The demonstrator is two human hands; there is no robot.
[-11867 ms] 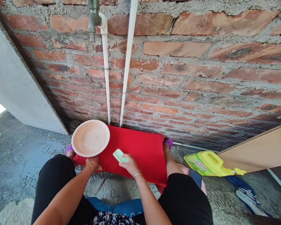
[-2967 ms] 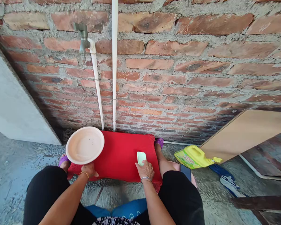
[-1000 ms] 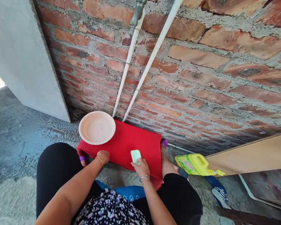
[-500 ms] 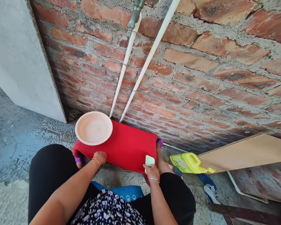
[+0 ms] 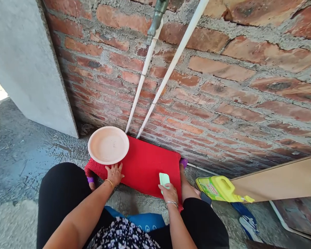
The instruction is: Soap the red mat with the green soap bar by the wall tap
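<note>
A red cloth (image 5: 150,162) lies spread over a low support between my knees. My left hand (image 5: 115,174) rests on it with fingers spread, just below the pale pink basin (image 5: 93,148) that stands on the cloth's left end. In my right hand (image 5: 170,192) is a pale green rounded rectangular block (image 5: 164,178), held against the cloth near its right end. The underside of the block is hidden, so its kind does not show. A gold bracelet circles my left wrist and a silver bangle my right.
Ahead rises a brick wall (image 5: 209,110) with two white pipes (image 5: 168,72) and a tap (image 5: 157,22). On the right, a yellow detergent jug (image 5: 217,188) lies beside a tan board (image 5: 280,180). A grey slab (image 5: 38,69) leans at left above wet floor (image 5: 49,148).
My left hand has gone from curled fingers to spread ones and moved up toward the basin. The green block stays in my right hand. The whole view has shifted slightly.
</note>
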